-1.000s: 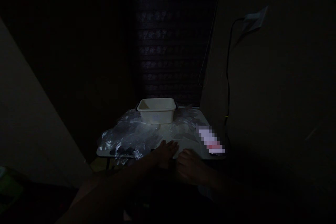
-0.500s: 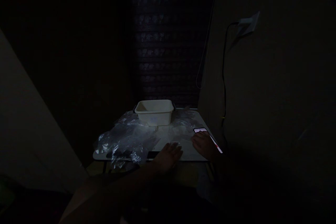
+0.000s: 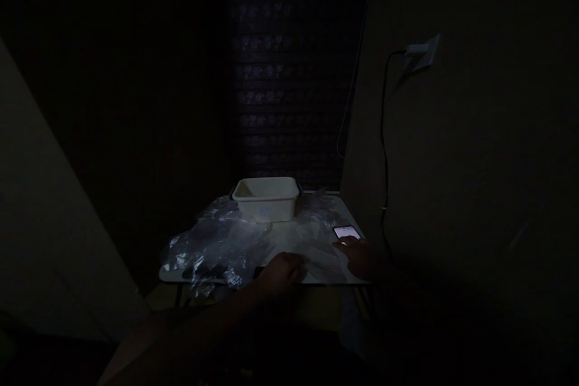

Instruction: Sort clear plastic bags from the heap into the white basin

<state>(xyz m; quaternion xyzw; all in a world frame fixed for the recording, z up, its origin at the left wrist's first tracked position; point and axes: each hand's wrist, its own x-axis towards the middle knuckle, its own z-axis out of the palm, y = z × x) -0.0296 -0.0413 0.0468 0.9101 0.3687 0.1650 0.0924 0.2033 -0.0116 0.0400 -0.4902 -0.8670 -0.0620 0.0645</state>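
The scene is very dark. My left hand (image 3: 283, 271) rests at the front edge of a small white table (image 3: 289, 241), its fingers curled in; anything under them is too dark to make out. On the right side my right hand (image 3: 357, 254) is over the lower part of a lit phone (image 3: 347, 231), a finger pointing left and the others hidden in shadow. Crumpled clear plastic (image 3: 217, 244) covers the table's left part, and more thin plastic lies in front of my hands. A white tub (image 3: 266, 199) with dark handles stands at the back.
Behind the table hangs a dark patterned blind (image 3: 262, 96) with a looped cord. On the right wall a plug sits in a socket (image 3: 423, 54), its black cable (image 3: 383, 132) running down beside the table. A pale slanted surface (image 3: 54, 205) stands at the left.
The fingers of my left hand, spread before, are now curled in. My right hand has shifted lower over the phone, so more of its upper screen shows. The view has tilted slightly.
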